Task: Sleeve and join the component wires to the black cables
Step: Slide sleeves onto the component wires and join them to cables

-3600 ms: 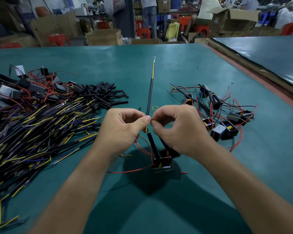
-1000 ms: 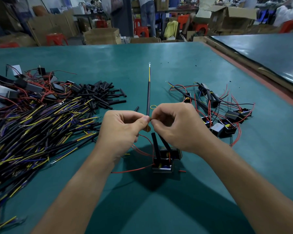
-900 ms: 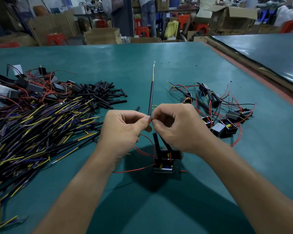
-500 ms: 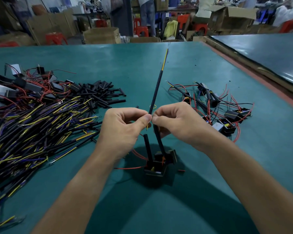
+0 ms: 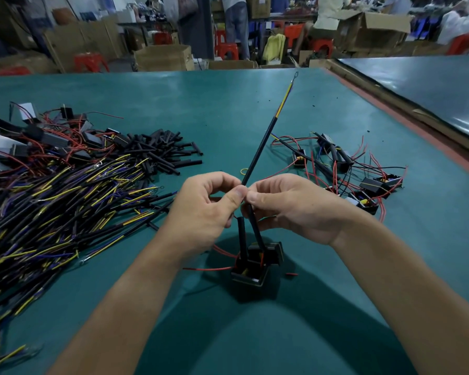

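Observation:
A long black cable (image 5: 259, 152) with a yellow end and a ring terminal slants up and to the right from between my hands. My left hand (image 5: 203, 212) and my right hand (image 5: 290, 207) meet thumb to thumb and pinch the cable's lower end, where it meets a wire. Below them hangs a small black component (image 5: 251, 269) with red wires. Two black sleeves (image 5: 241, 236) run from it up into my fingers. The joint itself is hidden by my fingertips.
A big heap of black cables with yellow ends (image 5: 46, 209) fills the left of the green table (image 5: 201, 109). Loose black sleeve pieces (image 5: 160, 150) lie behind it. Several components with red wires (image 5: 358, 180) lie at the right. A raised table edge (image 5: 406, 125) runs along the far right.
The cable's free end has swung from upright to leaning right. The component has shifted slightly and tilted. Both hands keep pinching at the same spot.

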The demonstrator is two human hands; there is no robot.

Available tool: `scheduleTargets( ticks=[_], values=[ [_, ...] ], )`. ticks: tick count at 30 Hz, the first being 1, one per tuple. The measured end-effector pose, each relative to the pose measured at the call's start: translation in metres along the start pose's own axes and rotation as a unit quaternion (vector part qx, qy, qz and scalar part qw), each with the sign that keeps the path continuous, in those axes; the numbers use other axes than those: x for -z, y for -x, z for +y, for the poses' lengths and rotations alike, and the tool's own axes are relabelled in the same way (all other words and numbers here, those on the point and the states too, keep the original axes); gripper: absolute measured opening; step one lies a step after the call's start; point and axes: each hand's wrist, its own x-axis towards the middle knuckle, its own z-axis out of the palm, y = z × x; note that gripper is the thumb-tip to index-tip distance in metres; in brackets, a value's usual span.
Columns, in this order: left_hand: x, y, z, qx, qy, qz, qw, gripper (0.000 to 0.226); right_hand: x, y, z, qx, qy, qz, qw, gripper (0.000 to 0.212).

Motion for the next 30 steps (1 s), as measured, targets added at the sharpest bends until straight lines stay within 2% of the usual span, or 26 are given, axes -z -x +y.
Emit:
scheduleTargets(
  ticks=[9, 15, 19, 30],
  values=[
    [0.002, 0.002, 0.008, 0.002, 0.017, -0.005, 1.000, 0.016, 0.003, -0.003, -0.004, 0.112, 0.075, 0.143, 0.981, 0.011],
    [0.010, 0.001, 0.010, 0.051, 0.080, -0.052, 0.994, 0.014, 0.004, -0.001, -0.009, 0.109, 0.052, 0.133, 0.984, 0.018],
    [0.017, 0.001, 0.011, 0.061, 0.075, -0.068, 0.993, 0.012, 0.004, -0.002, -0.010, 0.106, 0.048, 0.139, 0.983, 0.017],
    [0.015, 0.002, 0.011, 0.047, 0.034, -0.062, 0.996, 0.015, 0.006, 0.001, -0.008, 0.165, 0.153, 0.164, 0.960, 0.011]
  ],
)
